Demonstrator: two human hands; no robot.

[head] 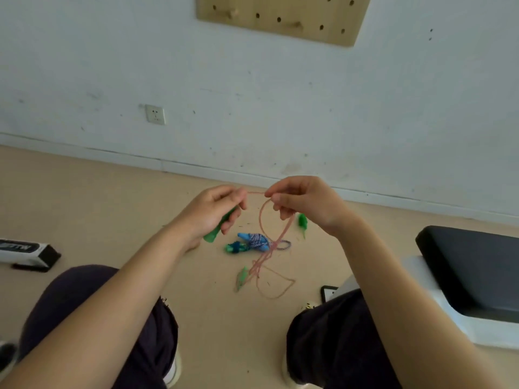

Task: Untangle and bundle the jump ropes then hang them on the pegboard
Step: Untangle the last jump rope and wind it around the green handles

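A pink jump rope (262,220) is held up over the floor (84,197), a short span drawn taut between the two hands. The left hand (213,210) is curled round a green handle (217,228), with the rope pinched at its fingertips; the right hand (306,204) pinches the rope, and a loop hangs below it. From there the rope runs down to the floor, where it crosses itself in loose turns near the middle, beside a blue-and-white rope already bundled (257,242). A green handle (302,221) shows just below the right hand, and another green piece (241,277) lies among the pink turns.

For the step to be done well, the hanging loop should be kept wide while the free end is fed through it, and tension should be kept low so that no crossing is pulled into a knot. Even coils can then be gathered into one hand.

Which handle belongs to which rope cannot be told. The pegboard (280,18) is cut off by the upper edge of the view, two pegs being just made out. The crossings on the floor are blurred
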